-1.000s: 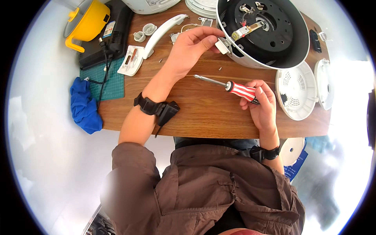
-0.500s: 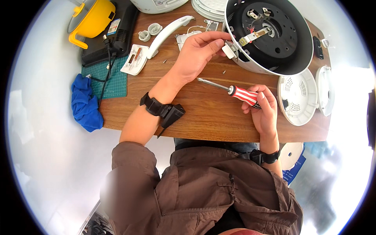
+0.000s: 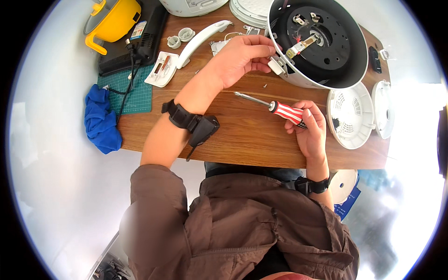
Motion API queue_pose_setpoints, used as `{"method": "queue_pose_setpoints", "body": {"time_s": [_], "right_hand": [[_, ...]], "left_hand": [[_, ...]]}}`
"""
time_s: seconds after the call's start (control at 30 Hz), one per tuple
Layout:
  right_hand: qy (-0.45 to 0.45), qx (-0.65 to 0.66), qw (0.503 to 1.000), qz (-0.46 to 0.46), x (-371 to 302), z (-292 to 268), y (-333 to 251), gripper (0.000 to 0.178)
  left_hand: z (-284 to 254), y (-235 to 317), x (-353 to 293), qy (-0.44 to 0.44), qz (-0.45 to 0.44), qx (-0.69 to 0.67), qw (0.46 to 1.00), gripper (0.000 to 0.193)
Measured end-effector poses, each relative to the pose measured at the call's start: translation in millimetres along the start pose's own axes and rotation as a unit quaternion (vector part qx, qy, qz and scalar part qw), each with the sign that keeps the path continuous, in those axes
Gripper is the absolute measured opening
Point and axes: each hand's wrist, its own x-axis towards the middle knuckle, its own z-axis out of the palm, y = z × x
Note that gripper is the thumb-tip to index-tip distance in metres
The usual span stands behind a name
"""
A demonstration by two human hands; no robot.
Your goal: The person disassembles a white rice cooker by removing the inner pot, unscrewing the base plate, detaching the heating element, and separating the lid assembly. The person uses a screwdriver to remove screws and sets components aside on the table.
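My left hand [image 3: 242,58] has its fingers curled at the near left rim of a round metal rice cooker shell [image 3: 298,80], beside a small white bracket [image 3: 276,66] on its outside. The shell lies tipped, so its black inside base [image 3: 322,46] shows, with metal terminals and a strip-like metal piece [image 3: 302,46] across it. Closed around a screwdriver [image 3: 285,112] with a red-and-white striped handle, my right hand [image 3: 311,130] hovers over the near table. Its metal shaft points left, apart from the shell. A small screw [image 3: 265,85] lies between the shell and the screwdriver.
White vented covers [image 3: 351,116] rest at the right. Leftward lie a curved white handle [image 3: 203,42], a white panel [image 3: 162,69], two small cups [image 3: 186,34], a green cutting mat [image 3: 140,95] and a blue cloth [image 3: 100,121]. Behind stand a black appliance [image 3: 149,51] and a yellow pot [image 3: 114,23].
My left fingers have curled in more at the rim, beside the white bracket. The shell has shifted slightly left. The screwdriver stays in my right hand, almost unmoved.
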Motion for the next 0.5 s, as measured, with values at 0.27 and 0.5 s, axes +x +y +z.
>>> {"method": "queue_pose_setpoints", "body": {"time_s": [0.27, 0.5], "right_hand": [[-0.010, -0.006, 1.000, 0.006, -0.2, 4.1, -1.2, 0.022], [-0.003, -0.014, 0.999, 0.028, -3.2, 4.9, -5.4, 0.022]], "left_hand": [[-4.0, 19.4, 11.6, -0.019, -0.080, 0.091, 0.993, 0.026], [4.6, 18.0, 8.3, 0.006, -0.074, 0.101, 0.992, 0.022]]}}
